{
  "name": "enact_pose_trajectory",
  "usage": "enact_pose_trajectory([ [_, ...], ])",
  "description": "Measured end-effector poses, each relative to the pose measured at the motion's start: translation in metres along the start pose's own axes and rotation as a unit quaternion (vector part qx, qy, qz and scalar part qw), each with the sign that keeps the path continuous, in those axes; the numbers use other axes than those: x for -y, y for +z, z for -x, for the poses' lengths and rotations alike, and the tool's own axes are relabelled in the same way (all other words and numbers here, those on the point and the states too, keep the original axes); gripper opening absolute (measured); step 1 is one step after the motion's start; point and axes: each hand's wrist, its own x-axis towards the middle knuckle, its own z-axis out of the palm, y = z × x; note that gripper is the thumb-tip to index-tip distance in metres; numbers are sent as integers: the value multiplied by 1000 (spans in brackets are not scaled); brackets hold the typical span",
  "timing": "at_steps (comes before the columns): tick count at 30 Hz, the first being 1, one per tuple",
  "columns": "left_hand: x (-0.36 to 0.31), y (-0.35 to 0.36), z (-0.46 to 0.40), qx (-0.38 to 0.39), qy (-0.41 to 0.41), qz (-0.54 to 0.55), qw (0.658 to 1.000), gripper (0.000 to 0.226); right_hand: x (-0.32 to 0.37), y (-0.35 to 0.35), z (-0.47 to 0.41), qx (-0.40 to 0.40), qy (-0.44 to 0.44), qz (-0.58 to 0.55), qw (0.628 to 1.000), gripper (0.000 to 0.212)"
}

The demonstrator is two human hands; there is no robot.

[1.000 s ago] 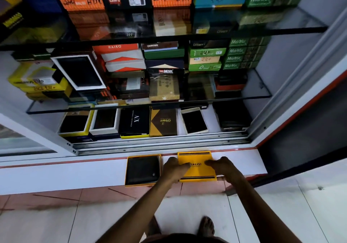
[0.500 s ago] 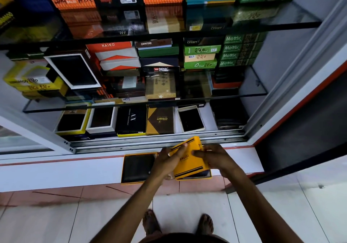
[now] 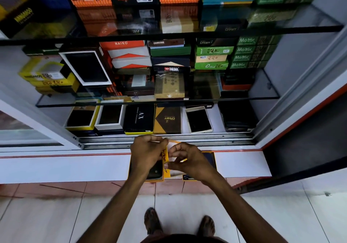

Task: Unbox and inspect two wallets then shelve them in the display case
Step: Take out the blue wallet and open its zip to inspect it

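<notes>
Your left hand (image 3: 145,153) and right hand (image 3: 189,160) meet over the white ledge (image 3: 65,167) in front of the display case (image 3: 293,115). Both pinch a yellow box lid (image 3: 166,154), a thin stiff card piece held on edge between them; its pale inner face shows at the top. Left fingers curl tight on its 9 o'clock edge, right fingertips clamp the 3 o'clock side.

Beneath the hands, two open yellow trays rest flat on the ledge. The left tray (image 3: 155,179) holds a dark wallet (image 3: 155,169), matte, rectangular. The right tray (image 3: 215,160) holds a second dark wallet (image 3: 209,159), mostly hidden by your right hand; its texture cannot be told.

At 12 o'clock, past the ribbed metal sliding track (image 3: 187,138), the bottom shelf carries a glossy black AX box (image 3: 139,119) just beside a brown Orbit box (image 3: 167,120), then a white-rimmed open box (image 3: 199,120). Glass shelves above bear stacked cardboard boxes: green Matrix boxes (image 3: 247,52), an orange Haiko box (image 3: 122,44).

Below, glossy pale floor tiles (image 3: 47,220).
</notes>
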Motion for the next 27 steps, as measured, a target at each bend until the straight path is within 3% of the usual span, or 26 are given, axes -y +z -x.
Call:
enact_pose_trajectory([
  [2,5,-3,0,-10,18,-18,1000,17,3,-8,-3,9,9,-32,999,27],
  [5,11,-9,-3,-14,30,-42,999,13,-10,-38,-5,-145,49,-51,987,15],
  [7,14,-14,-6,-8,40,-57,998,12,-36,-62,-8,-259,52,57,963,13],
  [8,15,-16,-8,-5,45,-63,997,11,-51,-72,-8,-275,74,139,949,13],
  [10,17,-18,-11,2,52,-79,996,10,-77,-83,-7,-229,158,250,928,21],
  [13,18,-21,-15,18,62,-107,992,8,-98,-84,-6,-158,219,276,922,27],
  [18,16,-26,-17,23,73,-140,987,13,-105,-81,-12,-148,219,277,924,35],
  [27,20,-19,-19,53,67,-183,979,10,-98,-107,5,-184,195,322,908,30],
])
